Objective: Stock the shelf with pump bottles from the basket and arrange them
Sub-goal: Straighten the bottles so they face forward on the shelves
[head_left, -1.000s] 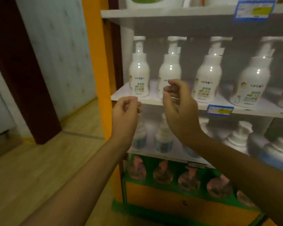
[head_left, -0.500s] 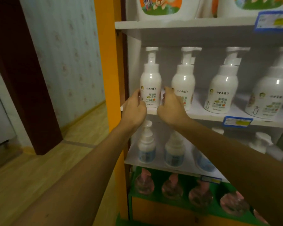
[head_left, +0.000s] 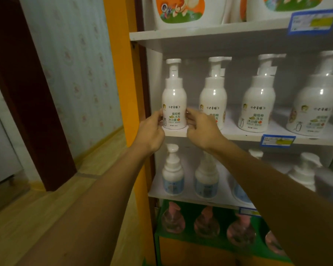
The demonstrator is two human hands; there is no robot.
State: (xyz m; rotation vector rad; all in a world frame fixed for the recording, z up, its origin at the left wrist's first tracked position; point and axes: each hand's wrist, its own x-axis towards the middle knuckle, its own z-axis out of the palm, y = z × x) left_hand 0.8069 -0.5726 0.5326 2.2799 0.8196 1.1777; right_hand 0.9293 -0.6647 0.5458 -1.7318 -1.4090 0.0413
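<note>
A white pump bottle (head_left: pixel 174 104) with a green and orange label stands upright at the left end of the white middle shelf (head_left: pixel 238 136). My left hand (head_left: pixel 152 129) holds its lower left side and my right hand (head_left: pixel 202 127) its lower right side, fingertips on the label. Three more white pump bottles (head_left: pixel 212 100) (head_left: pixel 258 104) (head_left: pixel 315 104) stand in a row to its right, each with another bottle behind it. The basket is not in view.
Large white jugs (head_left: pixel 188 10) stand on the top shelf. Blue-labelled pump bottles (head_left: pixel 172 175) fill the shelf below, and clear pink-pump bottles (head_left: pixel 173 219) sit on a green shelf under that. An orange post (head_left: pixel 119 73) borders the shelves on the left; wooden floor lies beside it.
Both hands have gone from the air in front of the shelves to the leftmost bottle and closed on its base. The view has come closer and tilted up.
</note>
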